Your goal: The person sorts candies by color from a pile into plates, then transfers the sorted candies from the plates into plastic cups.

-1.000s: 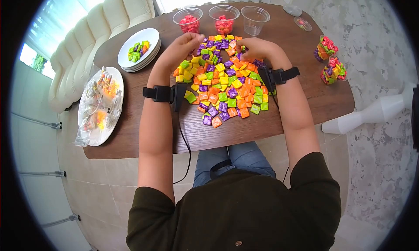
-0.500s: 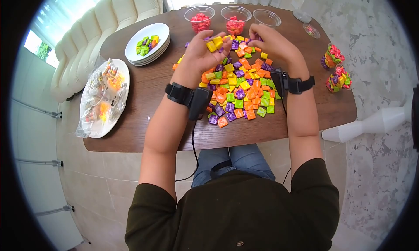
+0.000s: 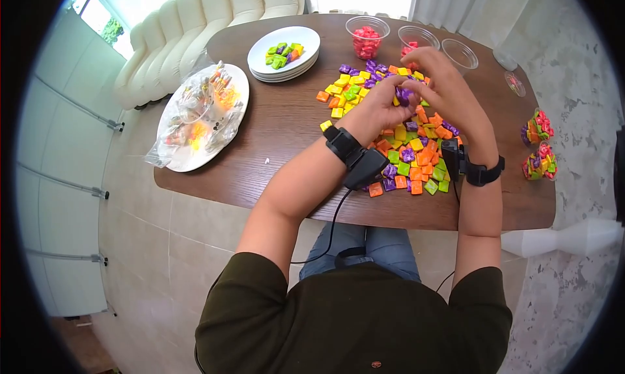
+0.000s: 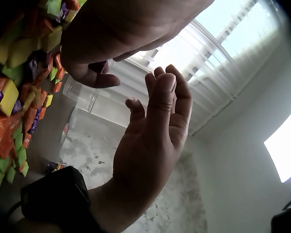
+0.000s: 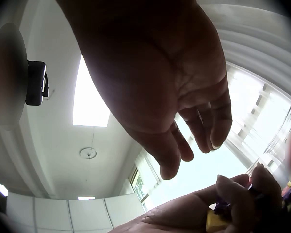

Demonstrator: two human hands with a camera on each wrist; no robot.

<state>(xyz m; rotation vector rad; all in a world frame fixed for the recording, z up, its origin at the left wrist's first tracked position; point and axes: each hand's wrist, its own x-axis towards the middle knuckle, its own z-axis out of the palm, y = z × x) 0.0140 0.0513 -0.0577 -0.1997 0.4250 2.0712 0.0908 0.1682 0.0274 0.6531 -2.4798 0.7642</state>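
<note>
Candies lie in a heap, too many to count, on the table in the head view. Gathering seems in hand: the left hand grips some; the next pick calls for a light pinch without spilling those. Five clear cups stand far and right, one plate stack far left, one oval platter left.

Left wrist view: the right hand's fingers bend loosely, apparently bare.

Right wrist view: left fingers curl round one yellow candy and something purple.
</note>
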